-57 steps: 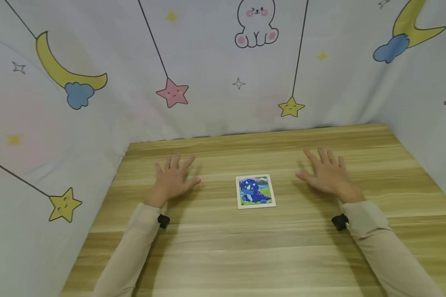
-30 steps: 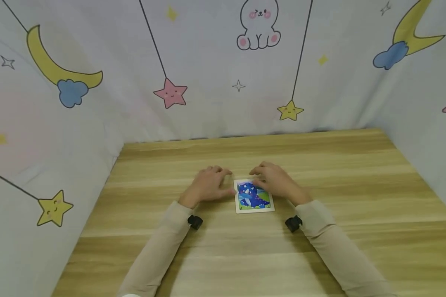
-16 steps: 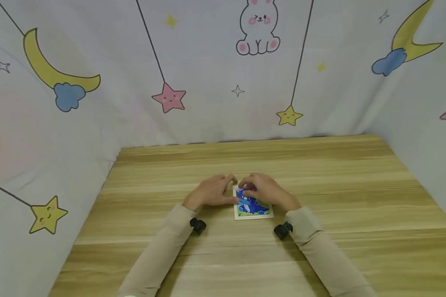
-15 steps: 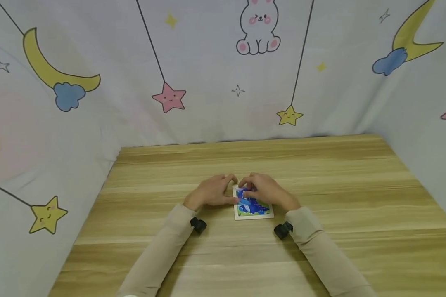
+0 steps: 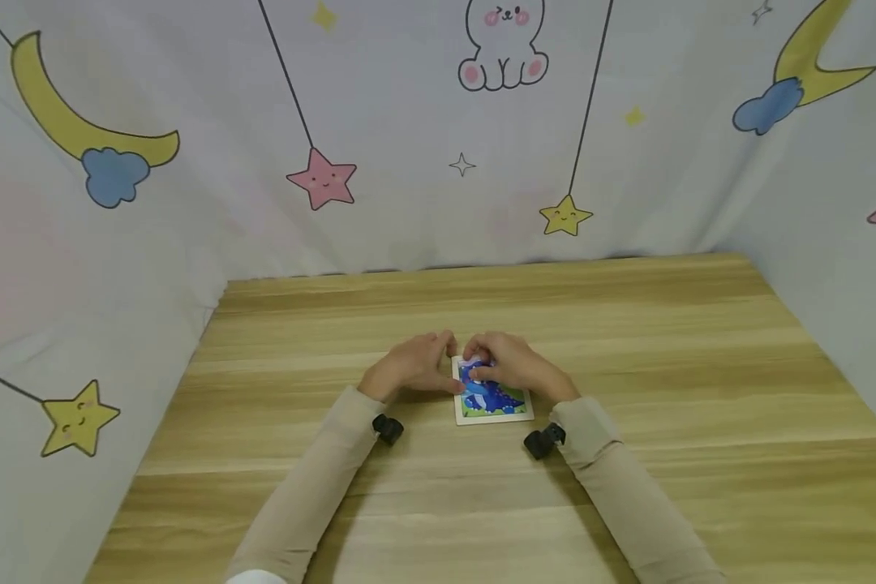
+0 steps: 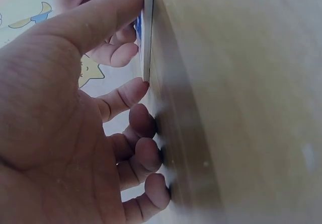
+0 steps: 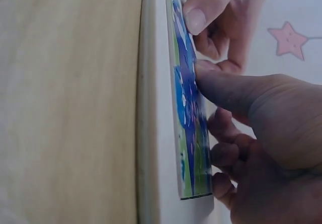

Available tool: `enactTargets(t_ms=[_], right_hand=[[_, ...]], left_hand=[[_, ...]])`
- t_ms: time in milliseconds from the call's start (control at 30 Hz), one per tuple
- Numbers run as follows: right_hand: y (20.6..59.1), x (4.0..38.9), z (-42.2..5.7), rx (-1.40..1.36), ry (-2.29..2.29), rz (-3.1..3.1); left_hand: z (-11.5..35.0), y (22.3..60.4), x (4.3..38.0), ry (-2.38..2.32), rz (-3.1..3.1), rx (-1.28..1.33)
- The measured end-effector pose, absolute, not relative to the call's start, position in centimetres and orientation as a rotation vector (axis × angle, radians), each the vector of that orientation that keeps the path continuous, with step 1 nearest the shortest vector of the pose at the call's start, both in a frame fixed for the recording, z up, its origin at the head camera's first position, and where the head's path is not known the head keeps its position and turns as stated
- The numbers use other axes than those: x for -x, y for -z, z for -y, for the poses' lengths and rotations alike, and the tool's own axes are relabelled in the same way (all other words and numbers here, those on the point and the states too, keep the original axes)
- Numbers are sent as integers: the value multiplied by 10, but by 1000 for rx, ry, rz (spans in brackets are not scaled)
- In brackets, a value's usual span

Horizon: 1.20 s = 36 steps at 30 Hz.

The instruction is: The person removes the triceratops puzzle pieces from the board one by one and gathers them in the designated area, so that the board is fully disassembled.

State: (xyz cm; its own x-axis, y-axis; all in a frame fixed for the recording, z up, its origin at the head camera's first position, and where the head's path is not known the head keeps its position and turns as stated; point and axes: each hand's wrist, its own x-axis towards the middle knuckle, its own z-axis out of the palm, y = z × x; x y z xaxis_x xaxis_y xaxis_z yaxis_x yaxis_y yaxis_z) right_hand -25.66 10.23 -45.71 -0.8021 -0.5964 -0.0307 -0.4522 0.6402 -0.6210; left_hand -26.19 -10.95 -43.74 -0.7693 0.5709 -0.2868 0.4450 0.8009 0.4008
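A small square dinosaur puzzle [image 5: 495, 407] with a white border lies flat on the table. My left hand [image 5: 414, 363] holds its left side, the thumb on the face and the forefinger at the far corner, as the left wrist view shows on the board's edge [image 6: 147, 48]. The other left fingers curl down to the tabletop. My right hand [image 5: 517, 362] arches over the upper part of the picture [image 7: 187, 108], fingers bent and thumb tip against its face. Whether those fingers pinch a piece is hidden. Both hands' fingertips are close together.
The wooden table [image 5: 628, 470] ends at a white curtain [image 5: 394, 105] printed with stars, moons and a rabbit, which surrounds the back and sides. A black band-mounted device [image 5: 388, 429] sits on the left wrist and another [image 5: 544, 440] on the right.
Both hands have come inward from wide apart to the puzzle. The left has taken hold of its left side, and the right has reached over its upper part. Over the last half second they barely shift.
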Motion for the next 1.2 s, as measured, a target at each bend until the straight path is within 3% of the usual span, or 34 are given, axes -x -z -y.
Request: enactTargets(t_ms=[1200], right_hand=[[449, 256, -98, 854, 855, -2580]], left_hand=[[106, 431, 262, -397, -2565, -674]])
